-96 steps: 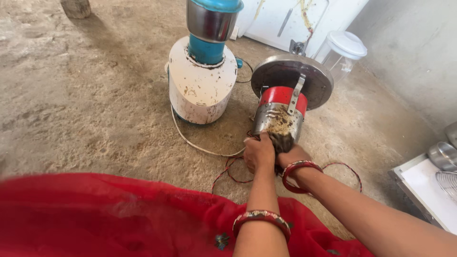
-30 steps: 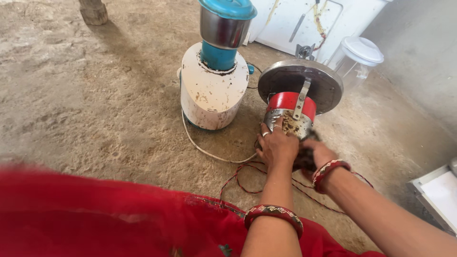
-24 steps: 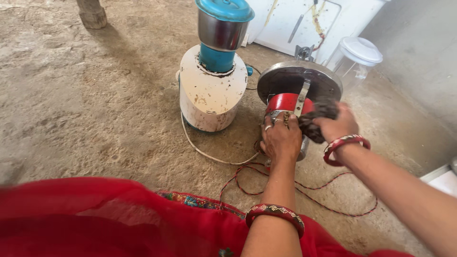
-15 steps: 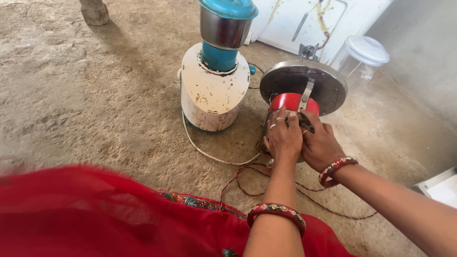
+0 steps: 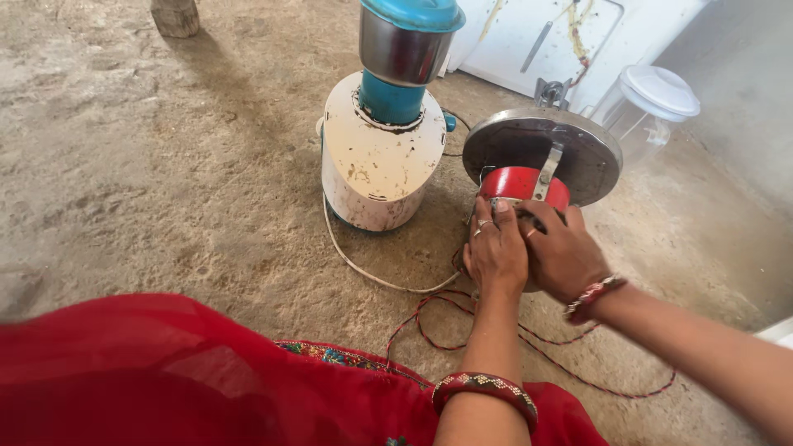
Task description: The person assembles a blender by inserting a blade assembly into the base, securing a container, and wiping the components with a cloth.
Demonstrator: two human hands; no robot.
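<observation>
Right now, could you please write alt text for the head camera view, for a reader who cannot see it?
Both hands, left hand and right hand, clasp a red jar with a round metal lid on a bare concrete floor. Beside it stands a white mixer grinder carrying a steel jar with a teal lid; cords trail nearby.

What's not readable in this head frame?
- Red device lower body and opening: covered by left hand and right hand.
- Grip: which fingers press or hold, unclear.
- Clear jar contents: too faint.
- Red-black cord ends: hidden under hands, red cloth.
</observation>
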